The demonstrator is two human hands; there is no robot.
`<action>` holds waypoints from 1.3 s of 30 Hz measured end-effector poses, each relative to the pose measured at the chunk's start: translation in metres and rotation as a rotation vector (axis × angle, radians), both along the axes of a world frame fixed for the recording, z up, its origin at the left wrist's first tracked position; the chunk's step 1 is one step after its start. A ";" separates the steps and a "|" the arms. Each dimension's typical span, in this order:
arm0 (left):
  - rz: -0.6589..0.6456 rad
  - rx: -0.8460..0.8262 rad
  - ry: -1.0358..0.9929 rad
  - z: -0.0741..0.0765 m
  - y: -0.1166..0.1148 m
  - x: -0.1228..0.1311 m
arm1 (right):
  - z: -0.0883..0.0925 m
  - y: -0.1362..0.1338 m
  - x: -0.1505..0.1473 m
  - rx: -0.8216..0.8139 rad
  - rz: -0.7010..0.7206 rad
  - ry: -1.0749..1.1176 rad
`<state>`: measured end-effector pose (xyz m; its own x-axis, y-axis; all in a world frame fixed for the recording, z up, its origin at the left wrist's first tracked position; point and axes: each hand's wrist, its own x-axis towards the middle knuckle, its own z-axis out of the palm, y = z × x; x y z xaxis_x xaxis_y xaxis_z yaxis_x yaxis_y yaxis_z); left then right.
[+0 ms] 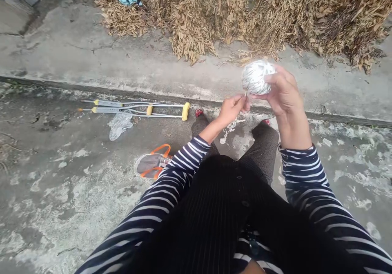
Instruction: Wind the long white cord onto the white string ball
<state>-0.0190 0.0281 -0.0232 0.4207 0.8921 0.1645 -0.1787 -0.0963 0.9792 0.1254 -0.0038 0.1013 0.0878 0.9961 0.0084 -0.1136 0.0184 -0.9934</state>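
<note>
A ball of white yarn with dark flecks (257, 77) is held up in my right hand (283, 88), its thumb and fingers wrapped round the ball's right side. Just below and left of the ball, my left hand (234, 108) is closed in a pinch on the yarn strand, close to the ball's underside. Some loose white yarn (231, 129) lies on the ground between my feet, below my left hand.
A pair of crutches with yellow pads (185, 111) lies on the ground at left, beside a clear plastic bag (120, 125). Nearer is a grey bag with orange handles (150, 164). Dried plants (196, 16) cover the raised concrete ledge (92, 61).
</note>
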 end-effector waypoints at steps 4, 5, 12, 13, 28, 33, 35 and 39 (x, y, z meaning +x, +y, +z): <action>-0.132 -0.133 0.042 -0.040 -0.023 -0.014 | -0.001 0.001 0.011 0.046 -0.096 0.013; -0.162 -0.162 0.068 -0.053 -0.029 -0.017 | 0.002 0.001 0.012 0.060 -0.118 0.020; -0.189 -0.347 0.233 -0.113 -0.055 -0.026 | 0.038 0.002 0.004 0.101 -0.233 0.099; -0.170 -0.350 0.236 -0.116 -0.054 -0.026 | 0.042 0.002 0.003 0.092 -0.238 0.098; -0.038 -0.451 0.267 -0.124 -0.021 -0.033 | 0.101 -0.009 0.007 0.488 -0.200 -0.054; -0.018 -0.445 0.505 -0.135 -0.022 -0.034 | 0.088 -0.008 -0.004 0.336 -0.104 0.084; 0.036 -0.360 0.546 -0.128 -0.016 -0.033 | 0.072 -0.008 -0.011 0.232 -0.095 0.072; 0.137 -0.094 0.444 -0.090 -0.001 -0.030 | 0.028 -0.005 -0.018 0.004 -0.051 0.034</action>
